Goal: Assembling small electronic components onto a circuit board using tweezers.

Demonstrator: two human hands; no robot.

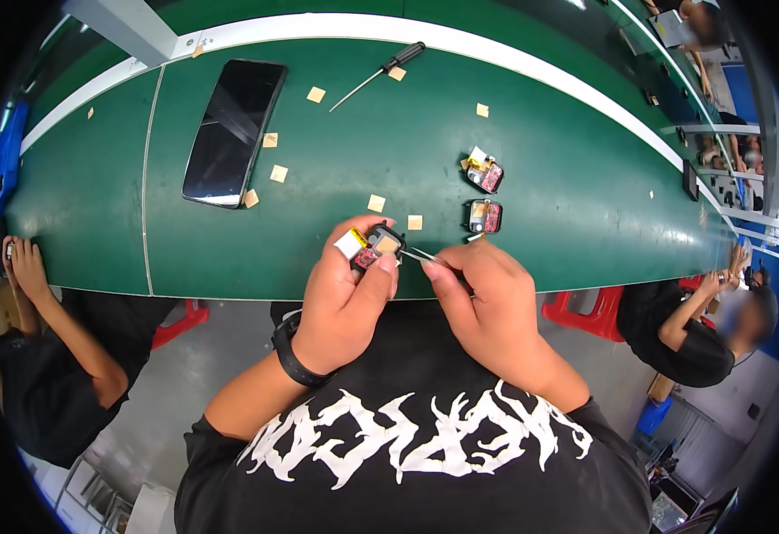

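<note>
Stylised white lettering (407,440) is being displayed on the black shirt (496,494). Over the green table's (247,258) near part, an open black electronics casing (391,230) is being pinched by the left hand's (340,303) thumb and fingers. Tweezers (420,254) are being pinched by the right hand's (489,294) thumb and forefinger, tips beside the casing's right edge. Steady support is being judged essential, with the silver battery cell (350,243) best left unpricked. Farther, no legible label is being found on the left smartphone (234,133).

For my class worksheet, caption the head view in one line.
The left hand holds an opened device, the right hand tweezers, at a green bench.
</note>
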